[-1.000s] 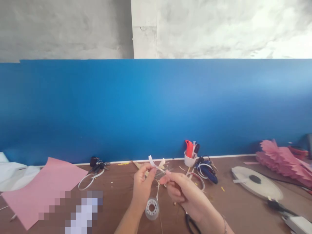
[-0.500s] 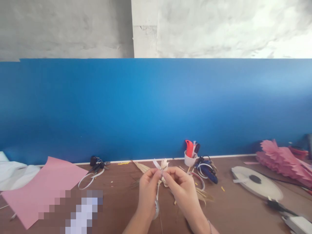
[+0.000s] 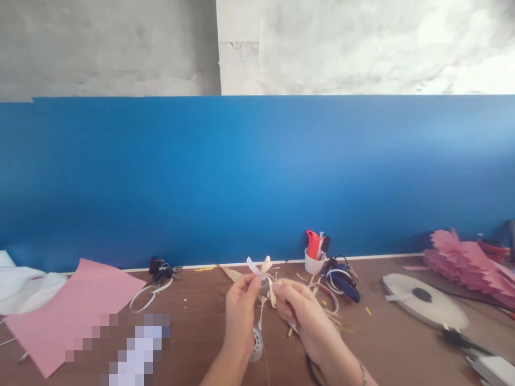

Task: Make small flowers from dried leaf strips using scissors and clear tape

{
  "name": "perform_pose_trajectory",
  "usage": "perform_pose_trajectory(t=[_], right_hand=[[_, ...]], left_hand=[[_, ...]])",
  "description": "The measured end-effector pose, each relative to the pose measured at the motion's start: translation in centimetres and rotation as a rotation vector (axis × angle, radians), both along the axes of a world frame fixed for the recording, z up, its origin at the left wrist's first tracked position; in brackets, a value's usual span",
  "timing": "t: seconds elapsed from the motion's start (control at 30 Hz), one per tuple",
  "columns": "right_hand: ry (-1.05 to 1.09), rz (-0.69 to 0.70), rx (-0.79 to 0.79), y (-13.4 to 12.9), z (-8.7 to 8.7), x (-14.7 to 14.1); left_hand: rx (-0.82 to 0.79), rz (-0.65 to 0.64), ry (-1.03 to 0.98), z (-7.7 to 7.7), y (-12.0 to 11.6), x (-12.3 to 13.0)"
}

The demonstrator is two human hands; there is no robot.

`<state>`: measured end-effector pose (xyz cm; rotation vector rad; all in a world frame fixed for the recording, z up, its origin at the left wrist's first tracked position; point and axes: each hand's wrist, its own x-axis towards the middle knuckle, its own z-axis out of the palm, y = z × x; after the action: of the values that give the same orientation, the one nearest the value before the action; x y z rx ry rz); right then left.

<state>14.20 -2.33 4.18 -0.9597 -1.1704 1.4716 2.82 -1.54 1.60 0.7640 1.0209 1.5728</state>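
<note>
- We are looking down at two bare hands above a brown table [image 3: 193, 338], in front of a blue panel [image 3: 257, 177].
- The left hand [image 3: 240, 305] is pinching a white strip [image 3: 253, 266] and a cream piece [image 3: 266, 265] between thumb and forefinger, seemingly keeping both steady at one spot; the strip's free end is pointing up and left.
- The right hand [image 3: 302, 308] is curling inward, thumb and forefinger pinching the piece's lower petal [image 3: 271, 295]; how firmly, we are unable to tell.
- The cream piece is hanging between the hands, off the table, probably so its parts are staying in sight.
- A tape roll [image 3: 257, 343] is showing partly behind the left wrist, likely being kept within reach.
- A white cup [image 3: 314, 263] is holding a red tool [image 3: 312, 244] upright at the back, perhaps to save room.
- Half a second ago, the fingertips were meeting; now we are seeing a gap, the petal drooping in it, and more of the roll. The cup is staying put.
</note>
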Motion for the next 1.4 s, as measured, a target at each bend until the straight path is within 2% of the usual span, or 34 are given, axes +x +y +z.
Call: perform_pose_trajectory(t=[0.17,0.43,0.9,1.07,1.4], right_hand=[[0.169,0.088,-0.137,0.5,-0.4,0.3],[0.259,0.094,-0.259,0.8,0.0,0.6],[0.283,0.083,-0.275,1.1,-0.3,0.5],[0.359,0.152,-0.328,1.1,-0.5,0.7],[0.409,0.155,-0.368,1.4,-0.6,0.9]], left_hand=[[0.059,0.044,0.152,-0.2,0.1,-0.1],[0.23,0.079,0.405,-0.1,0.2,-0.6],[0.287,0.077,0.463,-0.1,0.2,-0.6],[0.37,0.027,0.485,-0.3,0.6,-0.8],[0.406,-0.1,0.472,-0.4,0.6,-1.1]])
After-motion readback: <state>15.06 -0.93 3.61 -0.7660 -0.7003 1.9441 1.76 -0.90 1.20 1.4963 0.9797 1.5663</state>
